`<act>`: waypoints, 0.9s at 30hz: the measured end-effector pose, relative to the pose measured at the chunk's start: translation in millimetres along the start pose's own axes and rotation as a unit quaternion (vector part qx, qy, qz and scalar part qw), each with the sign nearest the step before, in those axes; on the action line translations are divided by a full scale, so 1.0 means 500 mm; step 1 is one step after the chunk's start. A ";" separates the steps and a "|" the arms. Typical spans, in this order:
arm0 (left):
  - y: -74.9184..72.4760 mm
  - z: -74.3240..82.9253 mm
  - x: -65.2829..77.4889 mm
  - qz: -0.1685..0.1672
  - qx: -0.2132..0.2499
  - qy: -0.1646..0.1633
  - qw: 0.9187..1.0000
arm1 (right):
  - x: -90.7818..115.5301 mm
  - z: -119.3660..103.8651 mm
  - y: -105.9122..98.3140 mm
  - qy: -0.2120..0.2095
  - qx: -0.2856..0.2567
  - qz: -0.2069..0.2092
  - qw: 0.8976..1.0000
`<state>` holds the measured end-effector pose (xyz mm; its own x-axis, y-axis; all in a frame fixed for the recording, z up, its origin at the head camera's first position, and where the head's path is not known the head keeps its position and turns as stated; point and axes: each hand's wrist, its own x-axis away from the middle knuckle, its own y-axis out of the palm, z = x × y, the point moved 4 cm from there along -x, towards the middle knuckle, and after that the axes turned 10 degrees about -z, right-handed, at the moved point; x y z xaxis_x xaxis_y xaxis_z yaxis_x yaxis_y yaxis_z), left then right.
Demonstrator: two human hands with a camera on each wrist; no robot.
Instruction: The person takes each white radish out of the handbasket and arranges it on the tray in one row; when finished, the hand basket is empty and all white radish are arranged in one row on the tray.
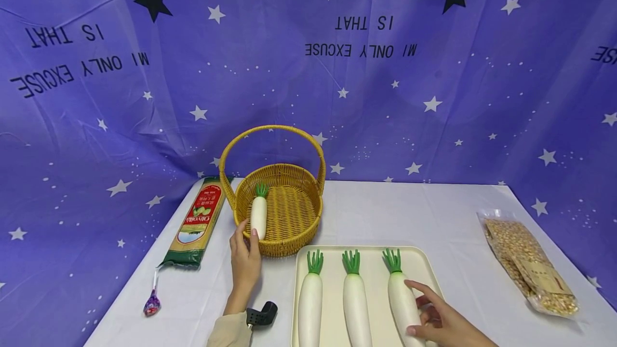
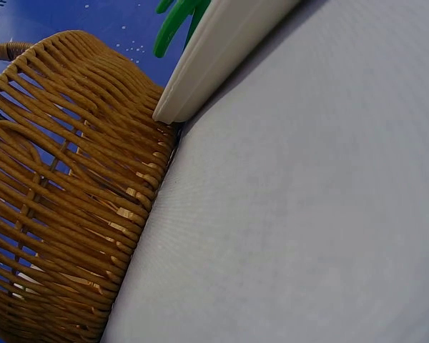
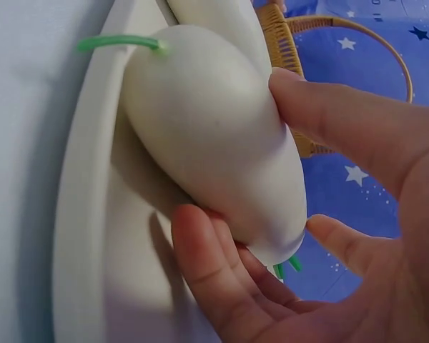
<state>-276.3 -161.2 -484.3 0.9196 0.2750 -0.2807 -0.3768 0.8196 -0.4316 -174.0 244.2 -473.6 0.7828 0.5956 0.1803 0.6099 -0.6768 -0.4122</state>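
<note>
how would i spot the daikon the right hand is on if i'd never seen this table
On the white-covered table, find the cream tray, in front and to the right of the wicker basket. Three green-topped daikon radishes lie side by side in it; take the rightmost daikon in the head view. Of the three, only it has the right hand on it.

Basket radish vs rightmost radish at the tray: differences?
The basket radish is inside the basket; the rightmost radish is at the tray.
The left hand is at the basket radish; the right hand grips the rightmost radish.
In the head view, the basket radish looks smaller than the rightmost radish.
Both are white with green tops.
</note>
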 end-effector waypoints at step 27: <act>-0.003 0.004 -0.004 -0.007 0.006 -0.006 1.000 | 0.006 -0.021 -0.021 0.025 0.036 0.048 0.998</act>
<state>-277.2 -162.0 -481.5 0.9261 0.2688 -0.2648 -0.3622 0.8299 -0.4244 -176.7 248.8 -459.3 0.8434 0.5063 0.1801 0.5228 -0.6956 -0.4928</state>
